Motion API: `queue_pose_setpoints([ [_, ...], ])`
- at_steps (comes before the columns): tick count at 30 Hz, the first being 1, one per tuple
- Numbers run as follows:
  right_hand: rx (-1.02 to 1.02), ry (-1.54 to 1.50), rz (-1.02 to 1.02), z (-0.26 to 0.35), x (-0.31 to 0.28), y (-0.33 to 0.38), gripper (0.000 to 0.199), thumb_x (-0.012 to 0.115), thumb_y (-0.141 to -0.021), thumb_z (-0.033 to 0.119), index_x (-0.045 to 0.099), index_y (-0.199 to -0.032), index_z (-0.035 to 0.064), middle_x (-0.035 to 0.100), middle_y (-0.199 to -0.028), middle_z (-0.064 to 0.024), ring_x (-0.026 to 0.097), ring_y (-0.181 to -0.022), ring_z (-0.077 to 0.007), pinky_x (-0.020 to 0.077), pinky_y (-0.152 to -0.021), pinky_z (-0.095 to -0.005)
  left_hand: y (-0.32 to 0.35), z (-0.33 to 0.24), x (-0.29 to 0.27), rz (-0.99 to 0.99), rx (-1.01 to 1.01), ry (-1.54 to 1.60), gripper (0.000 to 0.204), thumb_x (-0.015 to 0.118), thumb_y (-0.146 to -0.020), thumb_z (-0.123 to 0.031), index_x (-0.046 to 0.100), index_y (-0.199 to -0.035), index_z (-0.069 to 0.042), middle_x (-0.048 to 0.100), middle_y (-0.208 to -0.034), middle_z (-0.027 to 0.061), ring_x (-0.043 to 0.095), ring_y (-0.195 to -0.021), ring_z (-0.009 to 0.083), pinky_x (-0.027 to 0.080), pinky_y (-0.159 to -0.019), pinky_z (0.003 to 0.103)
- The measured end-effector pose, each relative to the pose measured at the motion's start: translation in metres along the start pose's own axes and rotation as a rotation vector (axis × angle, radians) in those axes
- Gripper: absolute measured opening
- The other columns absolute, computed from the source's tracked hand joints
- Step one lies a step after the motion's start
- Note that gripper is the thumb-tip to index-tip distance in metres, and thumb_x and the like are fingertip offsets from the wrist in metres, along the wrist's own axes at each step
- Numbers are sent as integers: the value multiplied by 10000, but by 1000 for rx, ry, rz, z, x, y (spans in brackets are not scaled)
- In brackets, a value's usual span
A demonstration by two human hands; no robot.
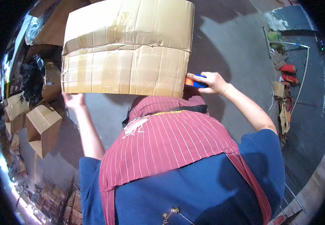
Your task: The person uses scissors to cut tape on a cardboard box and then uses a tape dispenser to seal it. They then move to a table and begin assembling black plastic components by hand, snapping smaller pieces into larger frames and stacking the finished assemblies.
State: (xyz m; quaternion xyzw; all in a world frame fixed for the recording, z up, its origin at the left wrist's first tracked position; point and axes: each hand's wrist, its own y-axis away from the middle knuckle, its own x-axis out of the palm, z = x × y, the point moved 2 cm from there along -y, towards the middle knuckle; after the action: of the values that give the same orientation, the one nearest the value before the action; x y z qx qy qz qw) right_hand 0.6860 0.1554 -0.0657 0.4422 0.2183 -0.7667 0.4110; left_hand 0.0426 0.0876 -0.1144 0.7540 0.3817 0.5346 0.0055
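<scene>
In front of my body I have a large tan cardboard box, creased across its middle, with strips of glossy tape on it. My left hand grips its near left corner from below; part of the fingers is hidden behind the cardboard. Against the right edge, my right hand is closed around a blue and orange tool, which is partly covered by my fingers. The tool's exact kind does not show. A red pinstriped apron covers my chest under the box.
An open smaller carton stands on the grey floor to the left, among other cardboard pieces. At the right, a thin white pipe frame stands beside red items and scraps. Piled cardboard lies at the lower left.
</scene>
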Motion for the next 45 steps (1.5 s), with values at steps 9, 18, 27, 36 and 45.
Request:
queue_pose_setpoints([
  [9, -11, -53, -67, 11, 18, -7, 763, 731, -768, 426, 499, -1479, 275, 578, -850, -139, 624, -727, -343, 530, -650, -437, 237, 229, 54, 680, -962, -1316, 752, 681, -915, -406, 392, -1510, -48, 459, -1509, 140, 418, -1385, 301, 299, -1173, 442],
  [18, 9, -155, -278, 56, -37, -22, 797, 775, -698, 264, 540, -1453, 164, 580, -703, -89, 608, -613, -272, 512, -591, -376, 266, 255, 140, 874, -798, -1144, 604, 549, -1007, -456, 482, -1411, -11, 533, -1376, 164, 501, -1270, 234, 391, -1078, 352],
  [27, 127, -337, -317, 218, -267, -110, 746, 674, -654, 143, 581, -1374, -24, 698, -1177, -182, 668, -1079, -208, 464, -1003, -302, 269, 151, 296, 658, -310, -345, 326, 575, -954, -210, 649, -1148, 42, 678, -1075, 113, 638, -1015, 231, 496, -937, 373],
  [36, -261, 389, 100, 298, -252, -269, 415, 638, -770, 329, 753, -1091, 93, 714, -798, -161, 688, -706, -299, 535, -640, -355, 163, 79, 222, 6, -170, -19, 404, 491, -940, -200, 603, -1221, 68, 667, -1191, 214, 631, -1115, 342, 473, -1022, 469],
  [45, -116, 372, 231, 330, -218, -307, 481, 588, -806, 419, 752, -969, -2, 732, -924, -231, 724, -875, -340, 562, -742, -430, 153, 33, 232, 100, -73, -284, 333, 526, -1041, -248, 602, -1212, 28, 673, -1200, 164, 654, -1085, 309, 496, -1002, 489],
])
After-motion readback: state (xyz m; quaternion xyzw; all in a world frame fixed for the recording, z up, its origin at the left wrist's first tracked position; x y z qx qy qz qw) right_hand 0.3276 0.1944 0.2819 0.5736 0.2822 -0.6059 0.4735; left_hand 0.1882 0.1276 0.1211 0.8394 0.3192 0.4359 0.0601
